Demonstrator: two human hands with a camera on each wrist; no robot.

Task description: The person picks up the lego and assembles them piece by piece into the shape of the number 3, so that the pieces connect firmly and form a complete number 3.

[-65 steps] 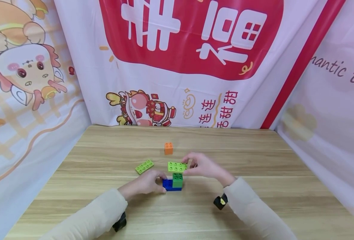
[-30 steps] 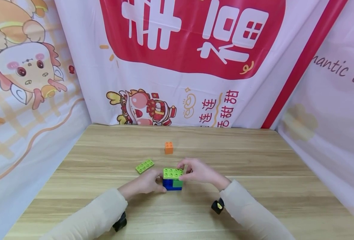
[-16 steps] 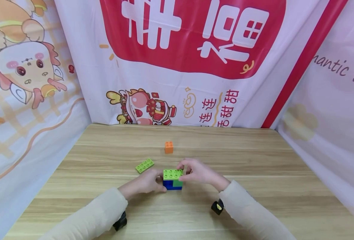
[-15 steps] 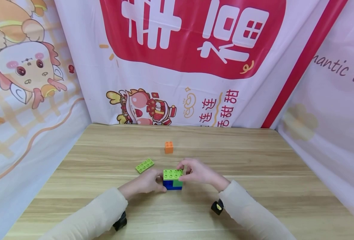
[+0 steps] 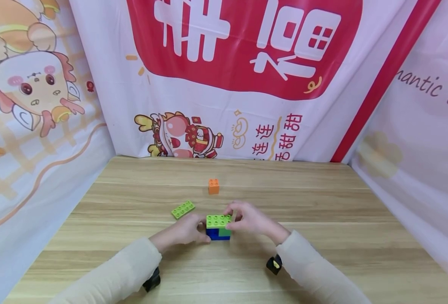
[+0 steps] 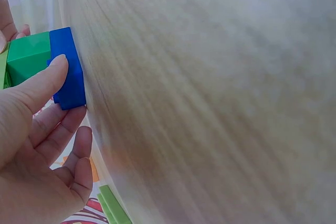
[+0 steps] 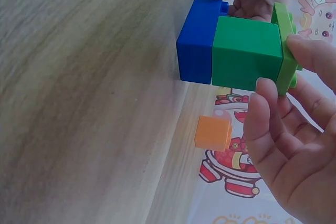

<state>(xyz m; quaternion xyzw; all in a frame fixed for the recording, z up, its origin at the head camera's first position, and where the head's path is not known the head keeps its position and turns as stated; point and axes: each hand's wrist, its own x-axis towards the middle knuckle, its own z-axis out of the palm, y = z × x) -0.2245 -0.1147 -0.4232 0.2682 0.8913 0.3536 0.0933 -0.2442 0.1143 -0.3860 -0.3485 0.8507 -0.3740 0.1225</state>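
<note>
A small stack of building bricks stands on the table between both hands. At its base is a blue brick (image 6: 70, 74), whose left end my left hand (image 5: 186, 230) pinches between thumb and fingers. A green brick (image 7: 247, 51) sits on the blue brick's right half. Across the top lies a lime-green flat brick (image 5: 216, 221), flush over the green one and overhanging the blue brick's bare left studs. My right hand (image 5: 252, 217) pinches this flat brick at its right end, thumb on the near side. In the right wrist view, other right fingertips lie close to the green brick.
A second lime-green flat brick (image 5: 183, 210) lies slantwise just beyond the left hand. Farther back stands an orange brick (image 5: 214, 186). Printed cloth (image 5: 231, 105) hangs behind the wooden table (image 5: 303, 185) and along both sides.
The right hand has brought the lime-green flat brick left and down onto the green brick. During the last half second almost nothing moves. The left hand has stayed on the blue brick.
</note>
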